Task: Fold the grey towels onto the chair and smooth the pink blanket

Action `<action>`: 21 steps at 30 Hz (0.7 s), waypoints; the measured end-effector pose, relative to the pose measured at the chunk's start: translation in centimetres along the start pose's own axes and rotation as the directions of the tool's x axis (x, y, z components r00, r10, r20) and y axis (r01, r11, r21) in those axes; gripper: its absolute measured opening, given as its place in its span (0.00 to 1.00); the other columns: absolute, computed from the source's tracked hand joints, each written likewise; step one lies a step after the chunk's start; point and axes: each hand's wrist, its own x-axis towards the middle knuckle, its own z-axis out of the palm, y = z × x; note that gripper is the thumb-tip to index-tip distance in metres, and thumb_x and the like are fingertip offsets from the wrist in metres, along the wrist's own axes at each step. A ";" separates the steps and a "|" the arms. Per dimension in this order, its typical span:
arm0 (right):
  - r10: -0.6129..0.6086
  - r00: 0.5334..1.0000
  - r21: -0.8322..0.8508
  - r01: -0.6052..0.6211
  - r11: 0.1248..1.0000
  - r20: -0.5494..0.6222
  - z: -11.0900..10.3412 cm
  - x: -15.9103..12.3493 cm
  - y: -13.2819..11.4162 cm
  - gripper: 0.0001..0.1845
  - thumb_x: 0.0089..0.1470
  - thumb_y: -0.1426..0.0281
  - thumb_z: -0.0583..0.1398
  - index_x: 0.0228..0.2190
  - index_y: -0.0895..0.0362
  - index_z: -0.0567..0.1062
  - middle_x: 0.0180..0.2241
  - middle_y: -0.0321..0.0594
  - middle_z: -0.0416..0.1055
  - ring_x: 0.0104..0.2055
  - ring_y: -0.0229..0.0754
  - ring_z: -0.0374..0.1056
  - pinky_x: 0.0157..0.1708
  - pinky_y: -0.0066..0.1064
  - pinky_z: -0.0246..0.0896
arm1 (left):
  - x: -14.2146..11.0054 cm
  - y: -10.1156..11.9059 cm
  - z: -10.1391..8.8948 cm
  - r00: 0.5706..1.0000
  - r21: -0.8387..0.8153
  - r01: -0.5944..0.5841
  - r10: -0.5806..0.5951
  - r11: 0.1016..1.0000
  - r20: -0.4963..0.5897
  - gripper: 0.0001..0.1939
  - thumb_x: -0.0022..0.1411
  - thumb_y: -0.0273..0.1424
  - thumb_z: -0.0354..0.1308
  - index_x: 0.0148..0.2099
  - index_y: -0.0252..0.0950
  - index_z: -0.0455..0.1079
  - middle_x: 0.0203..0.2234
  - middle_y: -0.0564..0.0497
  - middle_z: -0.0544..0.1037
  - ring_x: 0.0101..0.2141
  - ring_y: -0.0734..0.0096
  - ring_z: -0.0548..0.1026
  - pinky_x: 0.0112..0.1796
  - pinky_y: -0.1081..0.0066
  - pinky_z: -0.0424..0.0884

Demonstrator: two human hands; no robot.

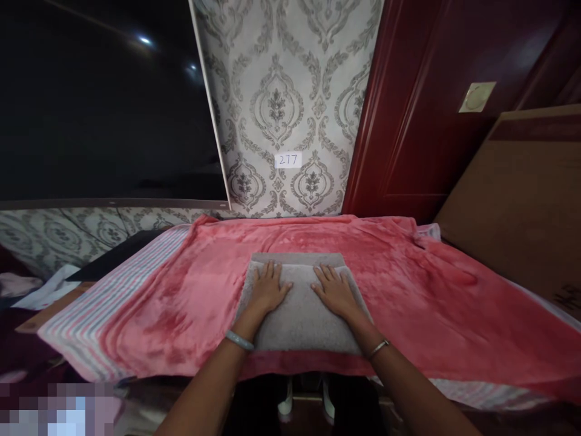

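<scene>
A folded grey cloth (302, 324), fuzzy like a towel, lies flat in front of me on a pink plush blanket (190, 303). Its far edge shows a second, slightly darker layer sticking out beyond the top one. My left hand (271, 287) rests palm down on the cloth's left part, fingers spread and pointing away from me. On the right part my right hand (334, 290) lies flat in the same way, fingers apart. Neither hand grips anything. A bangle is on each wrist.
Under the pink blanket a striped cloth (122, 290) shows at the left. A large black television (109, 103) stands at the back left. To the right a big cardboard box (526, 212) leans by a dark red door (422, 91). A paper label (288, 160) reading 277 is on the patterned wall.
</scene>
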 end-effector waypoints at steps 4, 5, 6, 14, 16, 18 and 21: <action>0.011 0.999 0.007 -0.011 1.000 0.034 -0.6 0.1 -0.1 0.34 0.70 0.55 0.46 0.71 0.54 0.53 0.73 0.44 0.41 0.74 0.54 0.36 0.70 0.56 0.33 | 0.2 -1.7 -1.0 0.995 0.014 0.099 -0.099 0.995 0.016 0.35 0.71 0.46 0.44 0.73 0.31 0.53 0.72 0.32 0.48 0.71 0.43 0.46 0.65 0.36 0.41; 0.012 0.998 0.009 -0.012 1.000 0.058 -0.9 0.3 -0.1 0.34 0.69 0.55 0.46 0.70 0.53 0.53 0.73 0.44 0.40 0.74 0.54 0.36 0.69 0.56 0.33 | 0.2 -2.0 -1.1 0.994 0.020 0.106 -0.106 0.994 0.026 0.35 0.71 0.45 0.44 0.73 0.32 0.53 0.72 0.32 0.47 0.71 0.43 0.46 0.65 0.37 0.43; 0.015 0.996 0.013 -0.016 1.000 0.086 -1.3 0.6 -0.1 0.33 0.69 0.55 0.47 0.70 0.53 0.53 0.73 0.44 0.41 0.74 0.54 0.37 0.69 0.56 0.34 | 0.2 -2.2 -1.2 0.993 0.035 0.109 -0.111 0.993 0.033 0.34 0.71 0.44 0.43 0.73 0.32 0.52 0.72 0.32 0.47 0.71 0.44 0.46 0.64 0.37 0.45; 0.046 0.999 0.013 -0.046 0.999 0.005 -2.4 4.6 -0.4 0.31 0.70 0.57 0.46 0.69 0.53 0.56 0.72 0.46 0.46 0.73 0.55 0.40 0.69 0.58 0.33 | -0.1 -2.0 -0.6 0.986 0.132 0.157 -0.162 0.979 0.028 0.34 0.72 0.45 0.40 0.74 0.36 0.48 0.73 0.38 0.43 0.72 0.51 0.43 0.64 0.43 0.53; 0.048 0.999 0.030 -0.048 0.998 0.000 -1.6 5.0 -0.1 0.31 0.70 0.56 0.46 0.70 0.52 0.56 0.72 0.43 0.46 0.73 0.54 0.39 0.69 0.57 0.32 | -0.1 -2.0 -0.4 0.985 0.137 0.166 -0.170 0.976 0.014 0.35 0.73 0.45 0.40 0.74 0.34 0.49 0.73 0.38 0.44 0.72 0.51 0.43 0.65 0.44 0.52; 0.046 0.999 0.045 -0.046 0.998 -0.005 -0.9 5.1 0.2 0.31 0.70 0.55 0.46 0.70 0.51 0.55 0.72 0.42 0.46 0.73 0.54 0.39 0.69 0.56 0.32 | -0.1 -2.1 -0.3 0.985 0.142 0.170 -0.172 0.975 0.000 0.34 0.73 0.44 0.40 0.74 0.34 0.49 0.73 0.38 0.44 0.72 0.51 0.44 0.65 0.44 0.52; 0.052 0.999 0.053 -0.051 0.997 -0.010 -0.4 5.1 0.5 0.31 0.70 0.55 0.46 0.70 0.50 0.56 0.72 0.42 0.46 0.74 0.54 0.38 0.69 0.56 0.33 | 0.0 -2.2 -0.1 0.985 0.139 0.170 -0.170 0.976 -0.010 0.34 0.73 0.44 0.40 0.74 0.33 0.49 0.73 0.38 0.44 0.72 0.51 0.44 0.64 0.44 0.53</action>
